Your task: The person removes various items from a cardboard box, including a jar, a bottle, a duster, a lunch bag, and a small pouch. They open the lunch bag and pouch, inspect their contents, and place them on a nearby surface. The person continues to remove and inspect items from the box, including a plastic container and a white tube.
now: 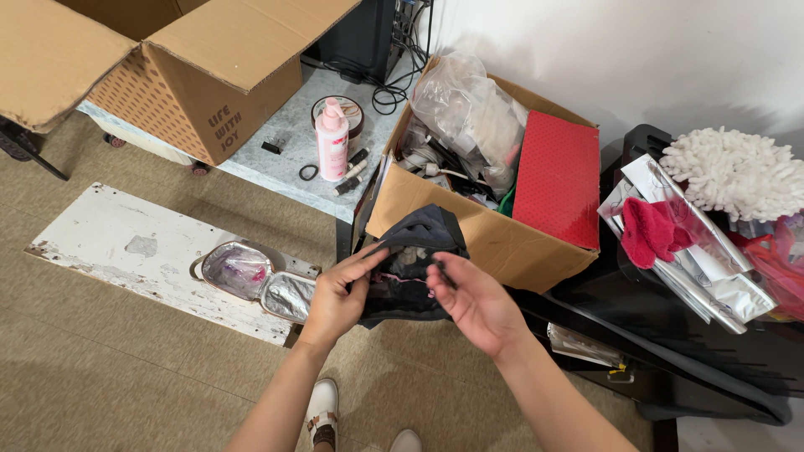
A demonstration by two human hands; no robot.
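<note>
I hold a dark fabric pouch (412, 264) up in the air between my two hands, above the tan carpet floor (126, 377) and just in front of an open cardboard box (494, 238). My left hand (337, 295) is closed on the pouch's left edge, thumb on the front and fingers curled behind it. My right hand (477, 303) is at the pouch's right side, its fingertips pinching something small and dark at the opening; I cannot tell whether that is a zip pull or a fold of the cloth. The pouch hangs slack, with a thin pink line showing across its middle.

The cardboard box behind it is stuffed with clear plastic bags (465, 105), cables and a flat red box (559, 176) standing on edge along its right side. To my left, an open silver-lined lunch bag (255, 280) lies on the right end of a worn white board (142, 251) on the floor. Beyond that, a pink lotion bottle (332, 141) stands near the front edge of a pale low counter (285, 155), beside a large open carton (193, 75). To the right, a white mop head (737, 172) and a red cloth (649, 230) lie on a pile.
</note>
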